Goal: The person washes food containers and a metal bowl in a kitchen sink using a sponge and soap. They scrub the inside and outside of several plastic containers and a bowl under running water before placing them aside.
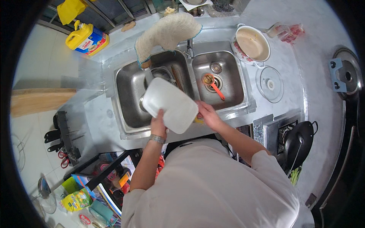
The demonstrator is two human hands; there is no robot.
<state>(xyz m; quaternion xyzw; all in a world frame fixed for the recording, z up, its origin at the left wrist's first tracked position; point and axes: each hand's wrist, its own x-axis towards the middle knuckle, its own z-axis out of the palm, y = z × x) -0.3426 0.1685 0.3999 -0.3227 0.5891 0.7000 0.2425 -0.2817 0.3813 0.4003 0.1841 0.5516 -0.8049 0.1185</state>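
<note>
My left hand (159, 125) grips the near left edge of a white rectangular plastic piece (171, 105), its thumb on the upper face. My right hand (210, 116) holds the opposite right edge. Whether it is a box or a lid cannot be told. It is tilted above the front of the left steel sink basin (128, 105), hiding part of it. A glass bowl or lid (161, 72) and a brown stick-like thing (177, 77) lie in that basin. Beige cloth (168, 32) with a blue edge covers the tap's arm; a pale streak below its end resembles running water.
An orange-handled strainer or scoop (217, 90) lies in the right basin (199, 94). To the right stand an enamel pot (252, 42), a glass lid (271, 85) and a black wok (298, 145). At left are a yellow detergent jug (87, 38) and a knife rack (67, 136).
</note>
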